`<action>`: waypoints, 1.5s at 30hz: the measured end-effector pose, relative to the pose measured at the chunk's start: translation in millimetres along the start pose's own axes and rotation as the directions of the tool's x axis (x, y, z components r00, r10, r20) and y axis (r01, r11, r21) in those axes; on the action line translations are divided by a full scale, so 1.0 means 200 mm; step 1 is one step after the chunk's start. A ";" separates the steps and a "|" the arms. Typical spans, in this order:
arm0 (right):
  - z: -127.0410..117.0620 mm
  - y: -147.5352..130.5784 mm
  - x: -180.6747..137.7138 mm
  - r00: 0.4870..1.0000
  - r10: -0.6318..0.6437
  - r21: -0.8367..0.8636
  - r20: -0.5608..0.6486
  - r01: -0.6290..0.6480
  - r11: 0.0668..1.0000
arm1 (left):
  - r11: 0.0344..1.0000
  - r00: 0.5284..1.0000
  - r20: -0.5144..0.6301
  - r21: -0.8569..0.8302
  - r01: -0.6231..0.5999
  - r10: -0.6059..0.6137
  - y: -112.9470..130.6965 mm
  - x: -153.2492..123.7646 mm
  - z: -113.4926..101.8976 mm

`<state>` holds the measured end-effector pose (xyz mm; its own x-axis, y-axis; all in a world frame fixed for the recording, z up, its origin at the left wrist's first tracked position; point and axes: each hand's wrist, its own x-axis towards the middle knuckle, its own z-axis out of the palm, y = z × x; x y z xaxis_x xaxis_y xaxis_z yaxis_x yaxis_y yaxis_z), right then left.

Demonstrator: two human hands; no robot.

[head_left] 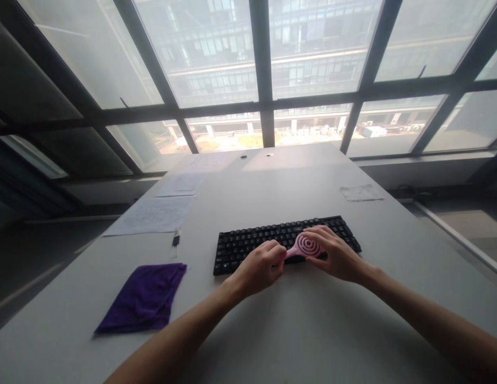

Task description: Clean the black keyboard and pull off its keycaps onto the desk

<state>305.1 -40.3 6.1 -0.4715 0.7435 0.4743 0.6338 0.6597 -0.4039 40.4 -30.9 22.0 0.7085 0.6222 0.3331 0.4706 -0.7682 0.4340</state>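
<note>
A pink hairbrush (308, 245) with a round, slotted back is held over the front edge of a black keyboard (248, 242). My left hand (264, 266) is closed around its handle. On the other side, my right hand (332, 253) grips the head of the brush, fingers along the upper rim and thumb at the lower edge. The bristle side faces away and cannot be seen. Both hands cover part of the keyboard's front and right keys.
On the white table (280, 330), a folded purple cloth (142, 298) lies at the left. A black binder clip (175, 241) sits near paper sheets (152, 213) along the left edge. A crumpled tissue (361, 193) rests at the right. Windows (216, 53) rise beyond the far edge.
</note>
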 end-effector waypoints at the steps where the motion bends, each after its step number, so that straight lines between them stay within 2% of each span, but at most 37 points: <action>1: 0.00 0.00 -0.01 1.000 0.003 0.002 -0.007 -0.003 1.000 | 1.000 1.000 -0.001 -0.009 -0.009 0.009 0.00 0.00 0.01; 7: -0.02 0.04 -0.01 0.999 0.011 0.000 -0.043 -0.011 1.000 | 0.999 0.999 -0.051 -0.024 -0.022 0.020 -0.02 0.04 0.05; 14: 0.00 0.17 0.09 0.998 0.028 -0.018 -0.053 -0.029 0.999 | 0.998 0.987 -0.149 0.020 0.057 -0.054 -0.02 0.12 0.09; 22: -0.02 0.28 0.12 0.997 0.039 -0.004 -0.070 -0.040 0.999 | 0.997 0.975 -0.212 0.037 0.071 -0.061 -0.03 0.21 0.13; 36: -0.09 0.15 -0.08 0.999 0.008 -0.021 -0.040 -0.009 1.000 | 1.000 0.991 -0.133 0.010 -0.012 0.013 0.10 0.12 0.19; 45: -0.10 0.18 -0.11 0.999 0.013 0.005 -0.050 -0.013 1.000 | 1.000 0.991 -0.135 0.010 -0.024 0.025 0.12 0.13 0.22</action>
<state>351.3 -36.2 -2.7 -0.4323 0.7456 0.5072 0.6364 0.6507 -0.4142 93.1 -39.1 4.9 0.6426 0.6174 0.4538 0.4588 -0.7844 0.4174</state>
